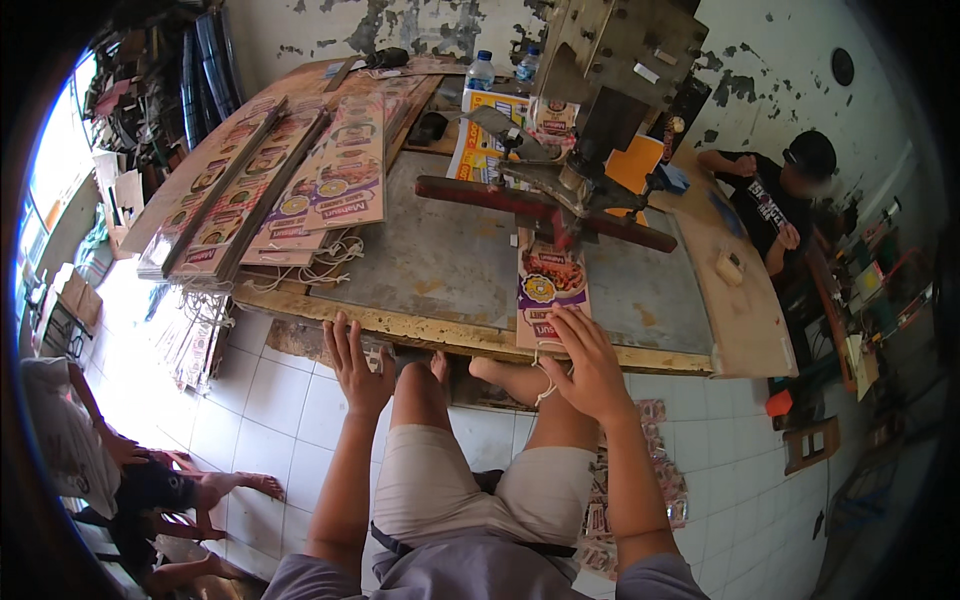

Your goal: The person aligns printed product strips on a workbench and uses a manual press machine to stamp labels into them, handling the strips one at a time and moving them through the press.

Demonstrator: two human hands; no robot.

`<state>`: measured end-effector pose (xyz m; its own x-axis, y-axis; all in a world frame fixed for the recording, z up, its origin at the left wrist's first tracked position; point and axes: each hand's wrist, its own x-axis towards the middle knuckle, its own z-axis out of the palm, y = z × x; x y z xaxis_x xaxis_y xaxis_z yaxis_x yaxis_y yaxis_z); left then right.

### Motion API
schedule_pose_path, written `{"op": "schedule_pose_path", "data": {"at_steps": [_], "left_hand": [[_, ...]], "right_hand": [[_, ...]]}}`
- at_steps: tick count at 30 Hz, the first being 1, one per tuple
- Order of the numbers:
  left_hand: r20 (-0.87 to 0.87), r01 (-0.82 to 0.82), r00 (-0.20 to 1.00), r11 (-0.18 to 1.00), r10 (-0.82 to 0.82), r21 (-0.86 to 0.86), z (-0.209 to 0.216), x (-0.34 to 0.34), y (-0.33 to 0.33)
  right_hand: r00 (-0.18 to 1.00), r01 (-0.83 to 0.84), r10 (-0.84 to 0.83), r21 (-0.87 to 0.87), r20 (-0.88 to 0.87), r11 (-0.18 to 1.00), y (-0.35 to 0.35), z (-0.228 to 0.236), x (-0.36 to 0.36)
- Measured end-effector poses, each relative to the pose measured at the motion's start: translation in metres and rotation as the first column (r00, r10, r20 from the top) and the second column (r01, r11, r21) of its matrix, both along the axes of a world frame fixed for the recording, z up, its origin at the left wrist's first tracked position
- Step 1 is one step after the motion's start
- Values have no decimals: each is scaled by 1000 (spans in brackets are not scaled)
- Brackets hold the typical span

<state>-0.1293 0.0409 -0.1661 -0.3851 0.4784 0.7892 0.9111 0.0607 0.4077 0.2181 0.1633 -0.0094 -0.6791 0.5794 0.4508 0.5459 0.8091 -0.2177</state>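
My left hand [358,370] is raised just off the table's near edge, palm down, with its fingers stretched out and nothing in it. My right hand [592,368] lies with extended fingers on the lower right corner of a long printed card [540,290]. The card is pink and purple with a food picture. Its far end passes under the red-brown crossbar [470,193] of a heavy metal press [600,80]. A white cord [543,382] hangs from the card's near end, beside my right thumb.
Stacks of similar corded cards [330,185] cover the table's left side. Two water bottles [480,72] and yellow printed sheets [478,150] stand behind. One person [785,195] sits at the right, another [75,440] at the lower left. More printed pieces [665,470] lie on the floor.
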Motion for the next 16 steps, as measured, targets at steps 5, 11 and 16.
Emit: {"op": "schedule_pose_path", "data": {"at_steps": [5, 11, 16], "left_hand": [[27, 10, 1000, 1000, -10, -7, 8, 2, -5], [37, 41, 998, 999, -42, 31, 17, 6, -9], [62, 44, 997, 998, -46, 32, 25, 14, -13]], "right_hand": [[999, -36, 36, 2, -30, 999, 3, -2, 2], [1000, -21, 21, -20, 2, 1000, 4, 1, 2], [999, -49, 49, -21, 1, 999, 11, -3, 4]]}}
